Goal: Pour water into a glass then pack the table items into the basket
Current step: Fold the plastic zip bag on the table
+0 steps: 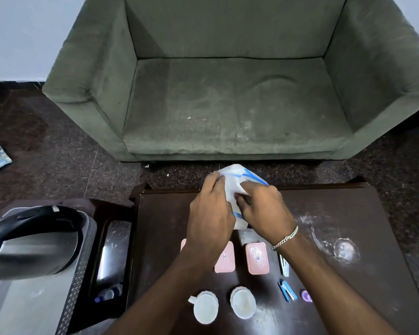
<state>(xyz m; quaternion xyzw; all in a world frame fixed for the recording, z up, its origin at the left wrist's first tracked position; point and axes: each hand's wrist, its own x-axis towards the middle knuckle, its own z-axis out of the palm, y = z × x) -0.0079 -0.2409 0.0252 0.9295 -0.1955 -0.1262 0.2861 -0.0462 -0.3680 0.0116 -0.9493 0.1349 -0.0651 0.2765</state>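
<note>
Both hands meet at the far edge of the desk (pixel 324 213), closed on a white bag (pixel 237 176) with blue stripes. The left hand (pixel 209 213) pinches its left side near the top, and the right hand (pixel 264 206) has its fingers curled into the bag's right side, so the bag sits between them, its long axis running away from the person toward the sofa (pixel 228 93). It looks thin, crumpled and limp, likely to sag unless held wide. No basket shows; the bag may serve in its place, though I cannot tell. The things to pack lie nearer the person: pink boxes (pixel 257 258) mid-desk, two white cups (pixel 242 305) by the near edge, blue clips (pixel 287 290) to the right. A glass (pixel 345 250) stands near the right edge, closest to the right hand. The kettle (pixel 32 240) sits off to the left.
</note>
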